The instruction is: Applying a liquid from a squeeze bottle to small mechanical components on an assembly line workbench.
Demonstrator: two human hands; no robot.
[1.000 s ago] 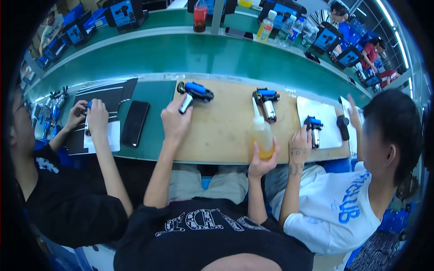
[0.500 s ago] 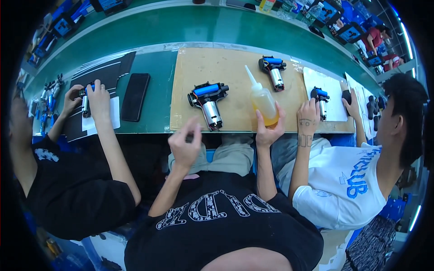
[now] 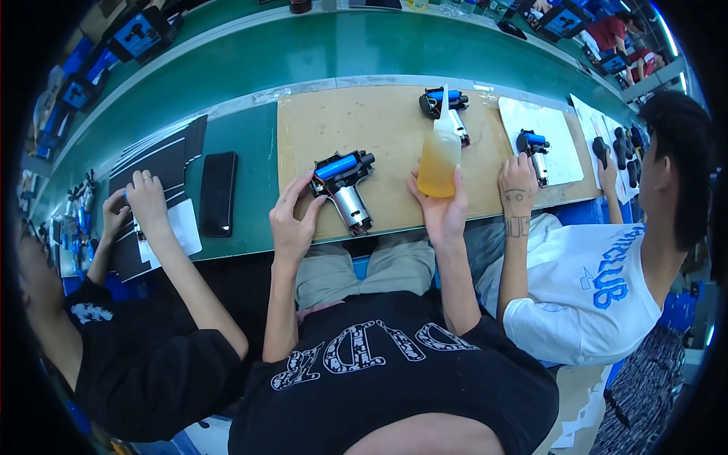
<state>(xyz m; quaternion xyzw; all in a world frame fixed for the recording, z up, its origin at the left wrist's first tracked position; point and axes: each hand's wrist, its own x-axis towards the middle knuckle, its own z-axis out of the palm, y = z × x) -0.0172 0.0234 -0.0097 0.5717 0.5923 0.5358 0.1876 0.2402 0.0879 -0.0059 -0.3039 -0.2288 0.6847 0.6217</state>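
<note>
Since the earlier frame, the left hand has moved up from the front of the brown board to the near motor assembly, and the squeeze bottle has swung from a leftward lean to nearly upright. That assembly lies on the front left part of the board. Its left side is met by the left hand's parted fingers and thumb; whether they grip it is not clear. Cupped around its lower part, the bottle is held by the right hand over the board's front right part.

A harder squeeze or a tilt of the bottle could drip yellow liquid onto the board or the exposed wires. Fingertips could snag those wires if the assembly is dragged or turned. Pulled toward the person, it could tip off the board's front edge, since its silver end sits near there. Swung toward the board's back, the bottle could knock the far motor assembly.
</note>
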